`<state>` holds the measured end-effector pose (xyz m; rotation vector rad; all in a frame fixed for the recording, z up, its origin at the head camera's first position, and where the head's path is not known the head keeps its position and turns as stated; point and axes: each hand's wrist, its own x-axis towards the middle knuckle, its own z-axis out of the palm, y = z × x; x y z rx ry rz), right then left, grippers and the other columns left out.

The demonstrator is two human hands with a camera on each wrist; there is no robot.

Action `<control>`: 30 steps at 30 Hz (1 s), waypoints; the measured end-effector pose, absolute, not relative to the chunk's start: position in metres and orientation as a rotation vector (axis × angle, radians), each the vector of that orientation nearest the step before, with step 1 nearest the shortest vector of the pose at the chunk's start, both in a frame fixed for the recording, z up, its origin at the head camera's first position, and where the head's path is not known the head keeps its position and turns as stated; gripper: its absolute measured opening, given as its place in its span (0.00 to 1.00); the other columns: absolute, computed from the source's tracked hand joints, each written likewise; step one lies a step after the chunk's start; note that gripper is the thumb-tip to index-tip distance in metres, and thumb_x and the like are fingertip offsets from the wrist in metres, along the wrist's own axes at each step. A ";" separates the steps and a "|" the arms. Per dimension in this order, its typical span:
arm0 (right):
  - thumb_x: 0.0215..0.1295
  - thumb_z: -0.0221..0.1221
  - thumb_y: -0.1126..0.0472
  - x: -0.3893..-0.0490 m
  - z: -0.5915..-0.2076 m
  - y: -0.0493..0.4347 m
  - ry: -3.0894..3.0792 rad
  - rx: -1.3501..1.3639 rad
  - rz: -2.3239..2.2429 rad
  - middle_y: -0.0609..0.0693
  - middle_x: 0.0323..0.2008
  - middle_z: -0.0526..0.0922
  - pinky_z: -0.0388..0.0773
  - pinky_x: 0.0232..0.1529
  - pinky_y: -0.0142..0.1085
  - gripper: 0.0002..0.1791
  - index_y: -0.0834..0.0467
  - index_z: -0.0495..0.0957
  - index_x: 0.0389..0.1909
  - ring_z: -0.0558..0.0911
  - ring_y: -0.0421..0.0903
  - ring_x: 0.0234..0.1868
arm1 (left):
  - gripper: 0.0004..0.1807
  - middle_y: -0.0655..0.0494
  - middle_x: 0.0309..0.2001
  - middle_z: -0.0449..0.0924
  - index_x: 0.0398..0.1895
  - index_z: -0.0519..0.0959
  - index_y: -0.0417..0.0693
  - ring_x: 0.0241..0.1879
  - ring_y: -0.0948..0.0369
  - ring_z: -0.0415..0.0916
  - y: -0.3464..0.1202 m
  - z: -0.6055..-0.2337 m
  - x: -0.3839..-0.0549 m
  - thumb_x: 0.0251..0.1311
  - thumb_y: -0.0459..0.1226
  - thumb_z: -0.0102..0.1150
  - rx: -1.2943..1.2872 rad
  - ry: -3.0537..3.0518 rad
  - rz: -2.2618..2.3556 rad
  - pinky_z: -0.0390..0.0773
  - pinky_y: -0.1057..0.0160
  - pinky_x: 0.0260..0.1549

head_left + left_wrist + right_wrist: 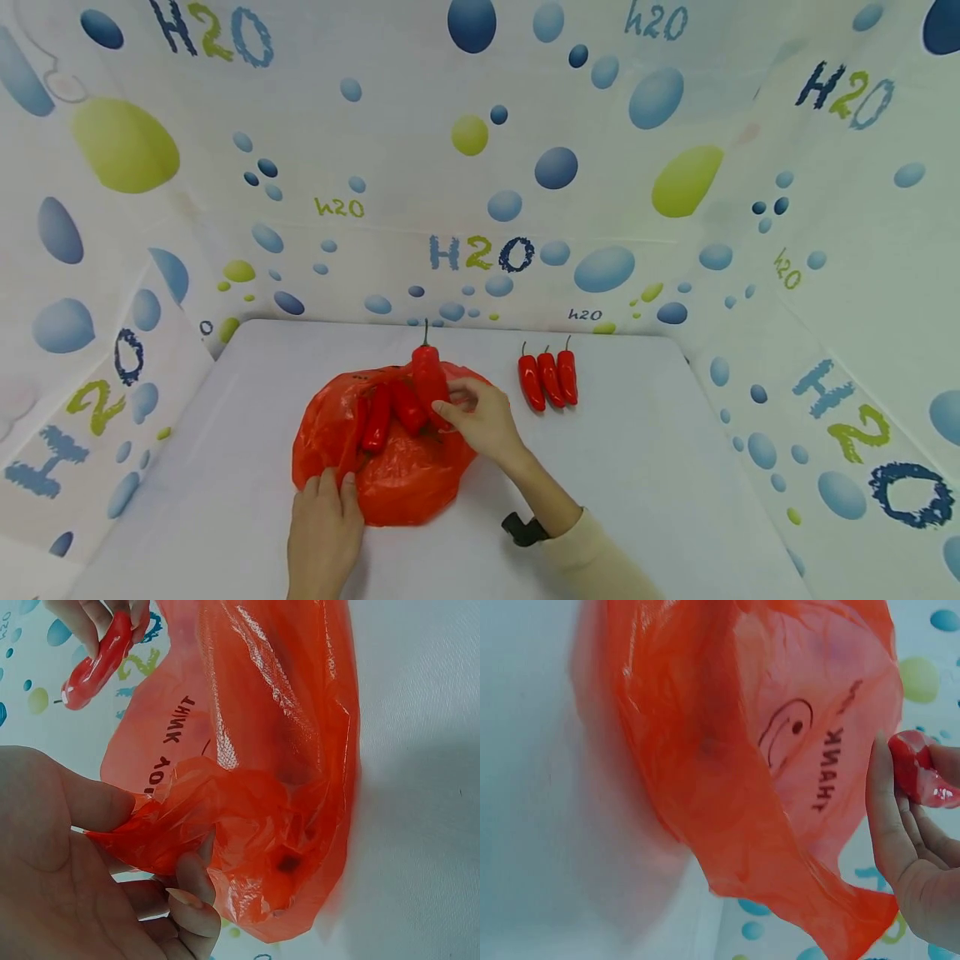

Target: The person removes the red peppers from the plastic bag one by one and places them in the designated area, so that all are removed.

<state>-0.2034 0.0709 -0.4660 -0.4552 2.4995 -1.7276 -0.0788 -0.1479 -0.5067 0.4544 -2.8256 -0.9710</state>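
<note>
A thin red plastic bag (405, 492) lies spread on the table, its mouth gaping upward, with printed writing on it in both wrist views. My left hand (324, 525) pinches the bag's near-left edge between thumb and fingers, as the left wrist view (142, 840) shows. Above the bag's right side, my right hand (483, 417) holds a red chili pepper (427, 371) by its lower end, its green stem pointing up. Inside the bag mouth, red peppers (377, 421) lie partly covered by the plastic.
On the white table (637, 483), right of the bag, three red chili peppers (548, 379) lie side by side, stems toward the back. Behind and at both sides stand walls of patterned sheeting (405, 150). A dark wrist-worn device (522, 530) sits at my right wrist.
</note>
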 end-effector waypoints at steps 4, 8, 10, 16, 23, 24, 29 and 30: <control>0.70 0.68 0.57 -0.208 -0.466 0.078 2.513 -0.442 -1.737 0.51 0.44 0.87 0.86 0.40 0.36 0.20 0.59 0.82 0.59 0.86 0.47 0.42 | 0.23 0.32 0.47 0.75 0.61 0.70 0.24 0.49 0.38 0.69 -0.148 -0.507 -0.079 0.80 0.40 0.44 0.453 -2.844 -0.981 0.75 0.37 0.48; 0.70 0.68 0.56 -0.211 -0.465 0.087 2.527 -0.377 -1.751 0.52 0.44 0.87 0.87 0.39 0.38 0.20 0.59 0.82 0.59 0.86 0.47 0.42 | 0.23 0.32 0.47 0.75 0.61 0.69 0.24 0.48 0.39 0.69 -0.148 -0.506 -0.079 0.80 0.40 0.44 0.451 -2.855 -0.987 0.75 0.38 0.47; 0.69 0.69 0.56 -0.212 -0.464 0.091 2.519 -0.337 -1.768 0.53 0.44 0.87 0.87 0.38 0.39 0.20 0.59 0.82 0.58 0.87 0.48 0.42 | 0.24 0.32 0.47 0.75 0.61 0.69 0.24 0.49 0.38 0.69 -0.148 -0.506 -0.079 0.80 0.40 0.44 0.453 -2.861 -0.988 0.75 0.38 0.47; 0.69 0.69 0.56 -0.214 -0.460 0.104 2.539 -0.268 -1.790 0.56 0.45 0.87 0.87 0.38 0.41 0.20 0.60 0.83 0.58 0.89 0.51 0.43 | 0.24 0.31 0.48 0.75 0.62 0.69 0.24 0.49 0.37 0.69 -0.149 -0.505 -0.078 0.80 0.41 0.44 0.455 -2.846 -0.988 0.74 0.37 0.48; 0.69 0.69 0.57 -0.217 -0.459 0.117 2.572 -0.216 -1.822 0.56 0.47 0.87 0.87 0.40 0.42 0.21 0.61 0.82 0.59 0.89 0.52 0.45 | 0.23 0.31 0.47 0.75 0.60 0.70 0.24 0.48 0.37 0.70 -0.151 -0.505 -0.077 0.80 0.40 0.46 0.439 -2.830 -0.996 0.74 0.38 0.47; 0.69 0.69 0.57 -0.218 -0.459 0.119 2.573 -0.201 -1.831 0.56 0.47 0.87 0.87 0.40 0.42 0.21 0.60 0.82 0.59 0.89 0.52 0.45 | 0.23 0.31 0.47 0.75 0.60 0.70 0.24 0.48 0.37 0.70 -0.151 -0.504 -0.077 0.80 0.40 0.46 0.441 -2.831 -0.996 0.74 0.38 0.47; 0.68 0.70 0.58 -0.223 -0.459 0.130 2.582 -0.151 -1.875 0.56 0.44 0.87 0.87 0.38 0.41 0.21 0.61 0.81 0.59 0.89 0.51 0.41 | 0.23 0.31 0.47 0.75 0.61 0.70 0.24 0.49 0.37 0.70 -0.151 -0.503 -0.077 0.80 0.40 0.46 0.451 -2.838 -0.996 0.74 0.37 0.47; 0.68 0.70 0.58 -0.225 -0.459 0.132 2.588 -0.143 -1.881 0.56 0.44 0.87 0.87 0.38 0.42 0.21 0.62 0.81 0.59 0.89 0.51 0.40 | 0.23 0.31 0.47 0.75 0.61 0.70 0.24 0.49 0.37 0.70 -0.151 -0.503 -0.077 0.80 0.40 0.46 0.452 -2.839 -0.996 0.74 0.37 0.47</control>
